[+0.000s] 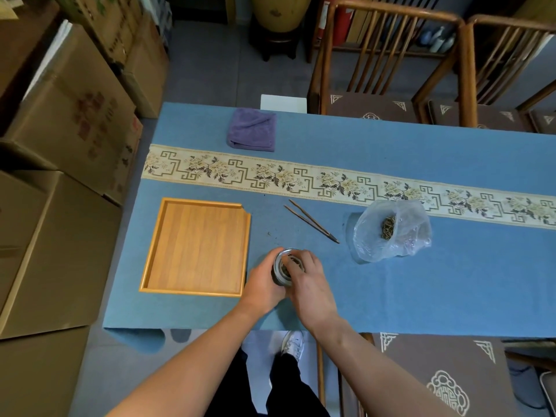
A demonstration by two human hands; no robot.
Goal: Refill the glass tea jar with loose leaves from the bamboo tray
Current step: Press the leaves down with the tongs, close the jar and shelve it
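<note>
Two hands: left hand (pixel 264 284) grip holds jar (pixel 282 267) | right hand (pixel 304 278) fingers at its mouth | blue tablecloth (pixel 421 296) | cardboard boxes (pixel 60 145) left

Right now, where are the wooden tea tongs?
In the head view, the tongs lie on the blue tablecloth, between the bamboo tray on the left and the plastic bag on the right.
</note>
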